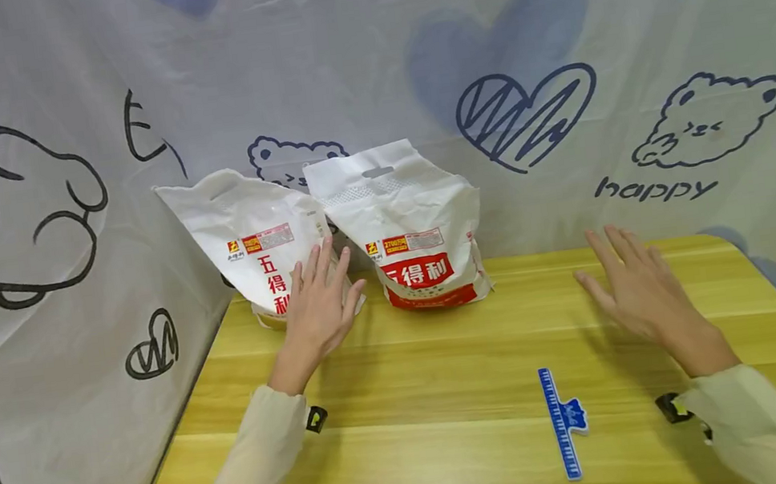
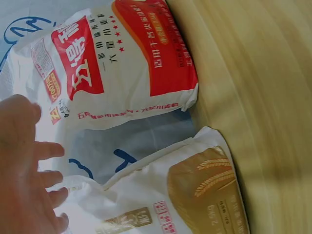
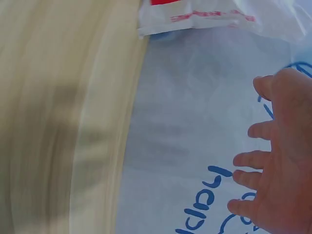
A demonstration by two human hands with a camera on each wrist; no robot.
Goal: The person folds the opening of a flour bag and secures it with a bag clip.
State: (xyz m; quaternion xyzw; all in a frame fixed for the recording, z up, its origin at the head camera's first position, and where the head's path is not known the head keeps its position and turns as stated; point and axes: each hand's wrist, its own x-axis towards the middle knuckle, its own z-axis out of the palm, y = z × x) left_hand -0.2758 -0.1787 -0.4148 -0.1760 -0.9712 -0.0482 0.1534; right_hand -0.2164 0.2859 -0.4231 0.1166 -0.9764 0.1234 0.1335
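Observation:
Two white flour bags with red print stand side by side at the back of the table. In the head view my left hand (image 1: 319, 303), fingers extended, overlaps the lower right of the left flour bag (image 1: 252, 230). The left wrist view shows this bag's gold panel with wheat ears, and the fingers stay apart from the right flour bag (image 1: 410, 215). My right hand (image 1: 644, 287) is held over the back right of the table with fingers spread and nothing in it. Nearer the front lies a blue bag clip (image 1: 563, 424) with ruler-like marks and a small shaped handle.
The wooden table (image 1: 426, 431) has a rounded back right corner. A pale cloth (image 1: 544, 207) printed with hearts and bears hangs right behind it and along its left side. Each wrist wears a small black device below the sleeve cuff.

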